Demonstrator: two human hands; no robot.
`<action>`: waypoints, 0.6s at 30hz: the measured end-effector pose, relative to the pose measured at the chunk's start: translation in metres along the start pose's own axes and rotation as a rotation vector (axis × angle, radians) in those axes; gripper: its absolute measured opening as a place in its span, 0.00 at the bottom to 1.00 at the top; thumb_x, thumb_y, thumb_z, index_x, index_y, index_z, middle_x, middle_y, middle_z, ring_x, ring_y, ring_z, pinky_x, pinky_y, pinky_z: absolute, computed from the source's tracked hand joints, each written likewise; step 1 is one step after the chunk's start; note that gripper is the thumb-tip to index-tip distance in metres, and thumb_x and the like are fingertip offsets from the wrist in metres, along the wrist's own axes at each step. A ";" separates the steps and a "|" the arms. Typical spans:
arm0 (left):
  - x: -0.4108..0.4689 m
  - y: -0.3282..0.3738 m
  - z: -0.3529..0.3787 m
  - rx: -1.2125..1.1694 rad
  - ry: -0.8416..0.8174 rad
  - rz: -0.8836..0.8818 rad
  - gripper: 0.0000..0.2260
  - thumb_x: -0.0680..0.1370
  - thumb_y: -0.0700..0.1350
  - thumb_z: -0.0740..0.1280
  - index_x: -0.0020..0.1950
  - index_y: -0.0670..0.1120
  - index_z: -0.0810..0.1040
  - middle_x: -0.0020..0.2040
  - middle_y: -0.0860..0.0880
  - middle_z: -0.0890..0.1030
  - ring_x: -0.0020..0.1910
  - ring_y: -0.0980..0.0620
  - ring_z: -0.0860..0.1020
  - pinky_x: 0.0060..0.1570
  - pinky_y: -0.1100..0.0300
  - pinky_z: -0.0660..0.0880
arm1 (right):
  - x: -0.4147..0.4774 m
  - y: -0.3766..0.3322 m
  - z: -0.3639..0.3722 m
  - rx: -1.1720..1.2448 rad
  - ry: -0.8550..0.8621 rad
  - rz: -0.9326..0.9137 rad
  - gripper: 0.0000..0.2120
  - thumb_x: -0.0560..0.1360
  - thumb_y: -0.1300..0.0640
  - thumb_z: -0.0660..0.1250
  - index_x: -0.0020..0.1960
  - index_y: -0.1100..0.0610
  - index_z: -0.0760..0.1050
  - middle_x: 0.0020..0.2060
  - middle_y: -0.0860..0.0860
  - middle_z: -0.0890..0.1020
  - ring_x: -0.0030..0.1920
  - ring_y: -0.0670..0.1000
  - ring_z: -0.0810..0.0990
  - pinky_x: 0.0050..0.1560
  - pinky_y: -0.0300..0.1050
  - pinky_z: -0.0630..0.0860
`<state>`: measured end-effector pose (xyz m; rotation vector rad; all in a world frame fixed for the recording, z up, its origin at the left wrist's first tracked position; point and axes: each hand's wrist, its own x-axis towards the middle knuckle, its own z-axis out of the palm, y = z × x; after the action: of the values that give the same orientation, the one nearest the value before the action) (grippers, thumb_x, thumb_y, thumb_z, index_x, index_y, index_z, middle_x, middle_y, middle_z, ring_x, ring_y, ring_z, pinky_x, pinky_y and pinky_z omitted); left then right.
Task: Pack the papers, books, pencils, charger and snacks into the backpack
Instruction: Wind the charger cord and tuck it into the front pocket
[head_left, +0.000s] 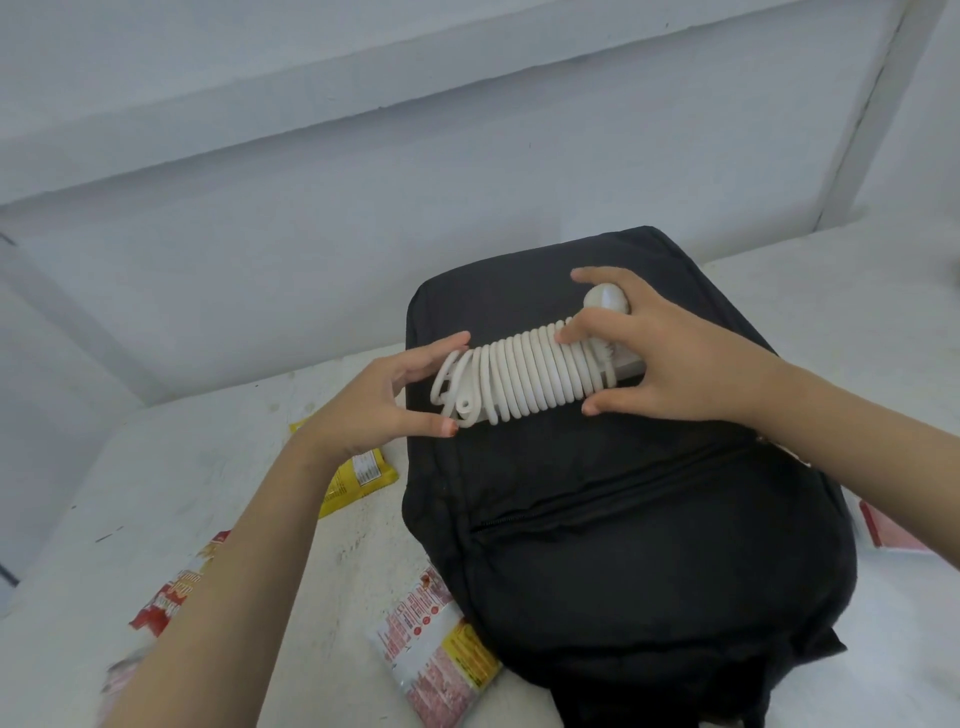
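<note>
**Charger coiled, zip looks closed**

Nearest us, a snack packet (436, 654) lies on the table against the backpack (623, 561), and the front zip (597, 501) looks closed. Over the bag's upper panel sits the charger (530, 374), its cord wound tight. The left hand (379, 400) pinches the loose cord end. The right hand (670, 364) curls over the plug end, thumb underneath. Best play: one hand clamps the coil while the other works the zip.

Head camera looks forward and down, close over the backpack (623, 519), edges seemingly warped.
</note>
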<state>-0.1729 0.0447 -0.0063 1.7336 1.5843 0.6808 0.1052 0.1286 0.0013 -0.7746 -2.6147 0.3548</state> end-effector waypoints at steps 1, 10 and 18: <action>0.000 0.000 0.001 0.009 0.018 -0.006 0.34 0.69 0.40 0.75 0.69 0.61 0.66 0.63 0.67 0.71 0.59 0.76 0.68 0.64 0.65 0.57 | 0.001 0.001 0.001 -0.013 -0.013 0.000 0.27 0.66 0.48 0.75 0.62 0.45 0.69 0.71 0.49 0.56 0.65 0.55 0.67 0.62 0.51 0.71; -0.002 0.001 0.021 0.062 0.206 0.019 0.31 0.66 0.44 0.78 0.62 0.62 0.69 0.56 0.64 0.76 0.54 0.72 0.72 0.53 0.78 0.61 | 0.002 0.008 0.006 -0.014 0.008 -0.057 0.29 0.67 0.44 0.71 0.66 0.44 0.67 0.55 0.49 0.67 0.56 0.50 0.69 0.55 0.49 0.74; -0.008 0.006 0.034 -0.027 0.285 0.063 0.27 0.65 0.44 0.78 0.59 0.58 0.72 0.54 0.62 0.77 0.52 0.70 0.73 0.46 0.78 0.70 | 0.001 0.013 0.003 0.060 -0.013 -0.053 0.28 0.65 0.45 0.73 0.64 0.45 0.70 0.54 0.50 0.70 0.56 0.49 0.69 0.56 0.45 0.73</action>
<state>-0.1439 0.0324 -0.0231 1.7317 1.7045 1.0131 0.1093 0.1390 -0.0056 -0.6836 -2.6188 0.4217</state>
